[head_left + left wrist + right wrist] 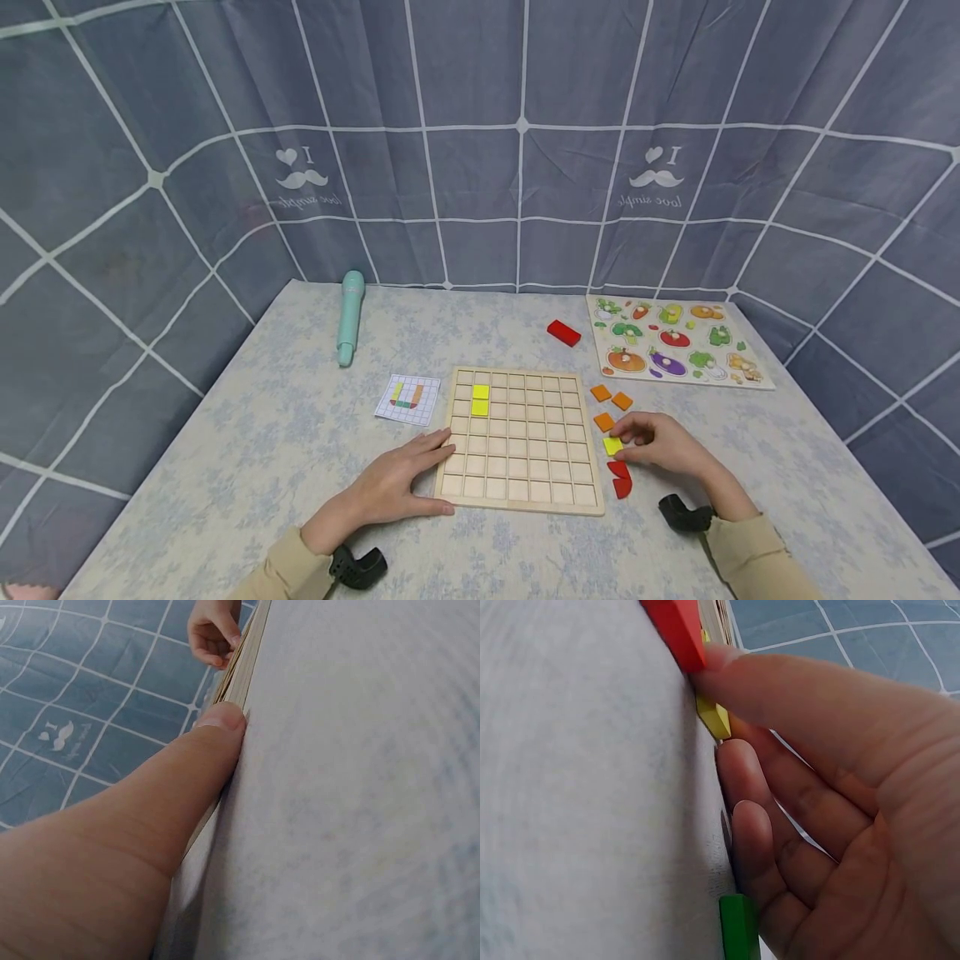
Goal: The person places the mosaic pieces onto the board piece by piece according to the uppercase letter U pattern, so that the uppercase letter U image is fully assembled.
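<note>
A wooden grid board (536, 454) lies flat, with two yellow square tiles (480, 400) stacked in a column at its upper left. My left hand (393, 479) rests at the board's left side, fingers straight on its frame; its thumb (202, 750) lies against the near edge. Beyond the board's right edge, my right hand (663, 446) pinches a loose yellow square tile (612, 446) between thumb and fingers, low at the cloth. Red curved tiles (621, 479) lie just nearer, orange square tiles (602, 393) just farther. A green block (739, 926) shows below the right fingers.
Left of the board is a pattern card (408, 399) with a coloured figure. Farther back lie a teal toy microphone (350, 317), a red block (564, 333) and a vegetable puzzle board (678, 343). A grid-patterned curtain (480, 175) bounds the table behind and at the sides.
</note>
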`<state>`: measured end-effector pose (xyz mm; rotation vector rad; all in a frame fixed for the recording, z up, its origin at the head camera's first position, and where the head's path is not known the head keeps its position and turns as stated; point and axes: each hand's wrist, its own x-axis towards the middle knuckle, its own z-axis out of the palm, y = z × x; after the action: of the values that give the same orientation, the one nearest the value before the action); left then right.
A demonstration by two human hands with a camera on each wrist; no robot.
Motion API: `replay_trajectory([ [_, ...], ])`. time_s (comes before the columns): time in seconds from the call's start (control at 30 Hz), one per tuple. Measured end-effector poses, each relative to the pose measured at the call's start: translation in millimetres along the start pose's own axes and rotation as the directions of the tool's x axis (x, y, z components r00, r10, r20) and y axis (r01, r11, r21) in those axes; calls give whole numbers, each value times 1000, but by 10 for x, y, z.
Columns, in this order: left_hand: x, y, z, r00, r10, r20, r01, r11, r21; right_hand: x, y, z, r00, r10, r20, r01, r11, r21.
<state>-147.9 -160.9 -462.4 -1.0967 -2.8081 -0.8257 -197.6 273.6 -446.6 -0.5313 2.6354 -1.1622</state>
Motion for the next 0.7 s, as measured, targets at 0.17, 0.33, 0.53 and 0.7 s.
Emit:
replay_trajectory([
  [0.17, 4, 18, -14, 1000, -22, 22, 22, 1000, -19, -1, -8, 3, 1000, 11, -20, -12, 1000, -20],
  [0.33, 6, 25, -22, 998, -42, 42, 44, 999, -27, 19, -54, 2, 999, 39, -32, -40, 999, -21],
  [0.53, 5, 17, -24, 998, -45, 37, 46, 999, -22, 120, -237, -21, 999, 9, -54, -9, 1000, -15],
  [0.7, 5, 18, -20, 999, -39, 33, 40, 999, -18, 267, -447, 7, 997, -26, -76, 23, 999, -33],
])
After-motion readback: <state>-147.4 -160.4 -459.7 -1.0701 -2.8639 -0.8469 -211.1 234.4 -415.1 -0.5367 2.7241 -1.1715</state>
